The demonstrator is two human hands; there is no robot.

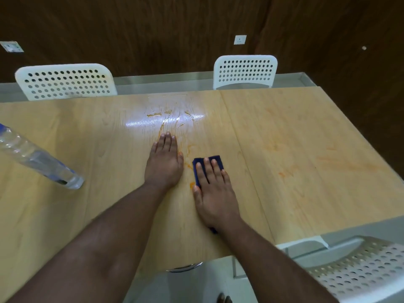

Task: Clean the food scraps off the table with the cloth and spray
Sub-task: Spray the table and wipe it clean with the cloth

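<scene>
Pressing dark blue cloth (207,169) flat: right hand (213,194) | left hand (165,162) fingers straight on table (306,149) | no legible writing

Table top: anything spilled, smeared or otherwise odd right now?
Yes. Orange smears lie between the left hand and the cloth under the right hand. Wet streaks glisten farther back, and faint orange staining marks the table on the right.

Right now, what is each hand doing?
Left hand: open, flat on the table, holding nothing.
Right hand: open, straight fingers pressing the blue cloth down.
</scene>
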